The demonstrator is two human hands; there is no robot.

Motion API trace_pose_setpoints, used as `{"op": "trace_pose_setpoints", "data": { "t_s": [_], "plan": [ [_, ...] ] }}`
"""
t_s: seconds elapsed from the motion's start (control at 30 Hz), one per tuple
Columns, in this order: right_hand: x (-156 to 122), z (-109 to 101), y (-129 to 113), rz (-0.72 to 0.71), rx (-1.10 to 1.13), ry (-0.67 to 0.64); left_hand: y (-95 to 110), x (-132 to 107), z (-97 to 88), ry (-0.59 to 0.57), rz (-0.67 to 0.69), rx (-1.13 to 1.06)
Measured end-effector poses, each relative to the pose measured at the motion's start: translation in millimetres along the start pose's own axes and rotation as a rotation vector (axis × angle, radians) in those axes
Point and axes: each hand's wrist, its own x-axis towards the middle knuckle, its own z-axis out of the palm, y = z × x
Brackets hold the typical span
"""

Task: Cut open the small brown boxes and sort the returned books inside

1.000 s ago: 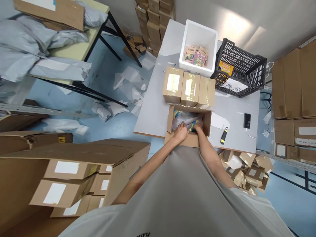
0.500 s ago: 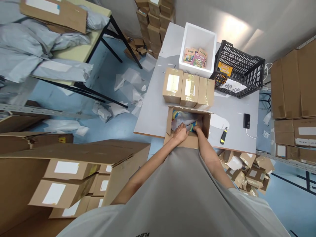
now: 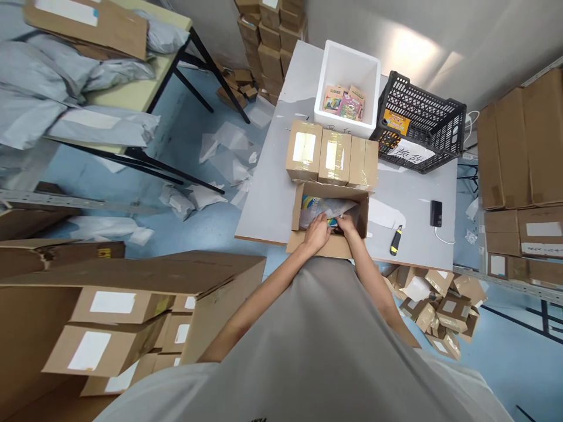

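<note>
An open cardboard box point(image 3: 332, 249) stands at the table's front edge, its near flap folded down toward me. Inside lies a package with yellow, blue and green print, wrapped in clear plastic point(image 3: 332, 206). My left hand point(image 3: 317, 233) reaches over the front side of the box, fingers bent onto the near edge of the wrapped package. Close beside it, my right hand point(image 3: 346, 225) is closed at the package's right part, its fingertips partly hidden inside the box.
Three taped cartons point(image 3: 334, 157) stand behind the box. Beyond are a white foam bin point(image 3: 323, 82) with booklets and a black crate point(image 3: 446, 111). A utility knife point(image 3: 396, 240) and a black device point(image 3: 436, 214) lie right. Loose cartons point(image 3: 453, 313) fill the floor at right.
The two hands have drawn closer together over the package, the right one shifting left and toward me. The view has shifted slightly.
</note>
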Motion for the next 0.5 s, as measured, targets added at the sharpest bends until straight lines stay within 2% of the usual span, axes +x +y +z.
{"op": "trace_pose_setpoints", "data": {
  "t_s": [0.1, 0.2, 0.33, 0.5],
  "plan": [
    [-18.7, -8.1, -21.1, -0.092, -0.036, 0.025, 0.4, 2.3, -8.5, 0.113, 0.035, -0.042],
    [-47.4, -26.2, -36.8, -0.207, -0.107, 0.076, 4.6, 1.8, -17.8, 0.163, 0.009, -0.029],
    [-94.2, -67.2, -43.9, -0.343, -0.270, 0.184, 15.8, -3.4, -29.7, 0.196, -0.025, -0.018],
    [-145.7, -128.2, -34.5, -0.391, -0.188, 0.283, 33.4, -8.4, -40.7, 0.220, 0.058, -0.019]
  ]
}}
